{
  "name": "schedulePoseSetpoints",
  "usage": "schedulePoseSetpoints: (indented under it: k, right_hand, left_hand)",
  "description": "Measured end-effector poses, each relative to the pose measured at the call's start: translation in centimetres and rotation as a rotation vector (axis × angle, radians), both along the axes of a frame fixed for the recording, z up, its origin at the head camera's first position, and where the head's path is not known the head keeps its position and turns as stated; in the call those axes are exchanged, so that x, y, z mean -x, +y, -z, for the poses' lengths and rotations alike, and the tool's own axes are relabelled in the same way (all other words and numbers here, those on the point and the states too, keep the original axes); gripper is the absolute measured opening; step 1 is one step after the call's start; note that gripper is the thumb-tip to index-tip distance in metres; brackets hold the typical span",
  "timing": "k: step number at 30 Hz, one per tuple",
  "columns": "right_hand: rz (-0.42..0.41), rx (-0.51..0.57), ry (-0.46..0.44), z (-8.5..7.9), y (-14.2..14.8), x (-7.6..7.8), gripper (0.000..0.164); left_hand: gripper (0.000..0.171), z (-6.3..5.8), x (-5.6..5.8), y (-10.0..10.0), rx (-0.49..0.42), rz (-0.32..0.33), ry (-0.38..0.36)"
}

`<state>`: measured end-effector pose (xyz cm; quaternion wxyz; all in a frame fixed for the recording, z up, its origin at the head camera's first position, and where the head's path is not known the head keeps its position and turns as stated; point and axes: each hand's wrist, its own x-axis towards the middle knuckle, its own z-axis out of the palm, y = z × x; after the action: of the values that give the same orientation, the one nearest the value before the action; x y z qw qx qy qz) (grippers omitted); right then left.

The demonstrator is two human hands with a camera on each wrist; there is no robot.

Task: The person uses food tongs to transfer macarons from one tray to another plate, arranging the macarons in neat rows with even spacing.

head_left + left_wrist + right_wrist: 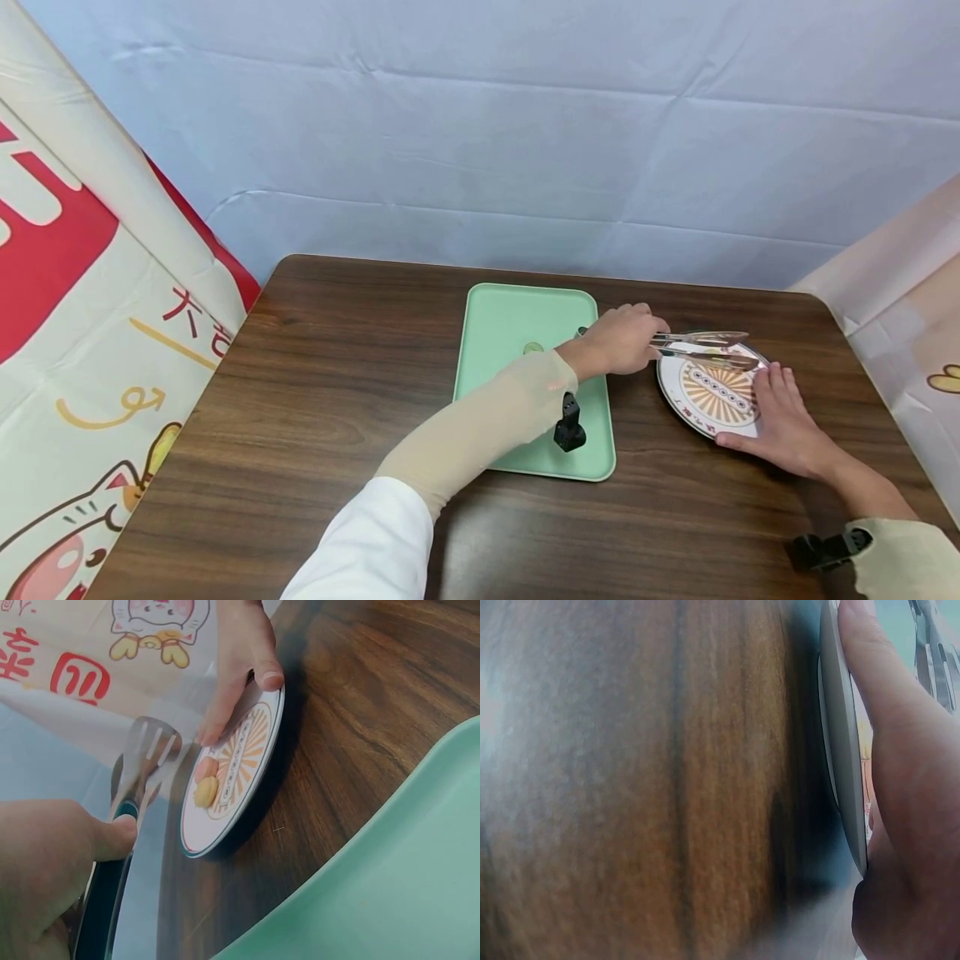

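Note:
My left hand (618,340) grips a pair of metal tongs (720,338) with a dark handle. Their two arms stand apart above the far side of a round white plate (686,402), with nothing visible between the tips. Orange rays and a coloured rim decorate the plate. On it, in the left wrist view, lie a small yellow piece (205,793) and a pinkish piece (207,768), their kind unclear. My right hand (787,425) rests on the plate's right edge, fingers spread and straight, thumb over the near rim. The tongs partly hide the plate's far side.
Left of the plate lies a light green rectangular tray (517,312), partly under my left forearm. A small round green slice (532,347) sits on it. Both stand on a brown wooden table (337,375). A pale blue cloth (450,150) hangs behind.

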<state>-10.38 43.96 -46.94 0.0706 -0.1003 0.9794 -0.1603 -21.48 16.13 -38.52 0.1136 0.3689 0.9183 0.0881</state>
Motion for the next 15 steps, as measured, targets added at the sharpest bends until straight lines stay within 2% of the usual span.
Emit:
schedulePoseSetpoints:
  k: [15]
  right_hand:
    - [-0.010, -0.003, 0.017, 0.1, 0.1, 0.0, 0.133]
  left_hand:
    - [0.045, -0.2, -0.2, -1.3, -0.009, 0.009, 0.002]
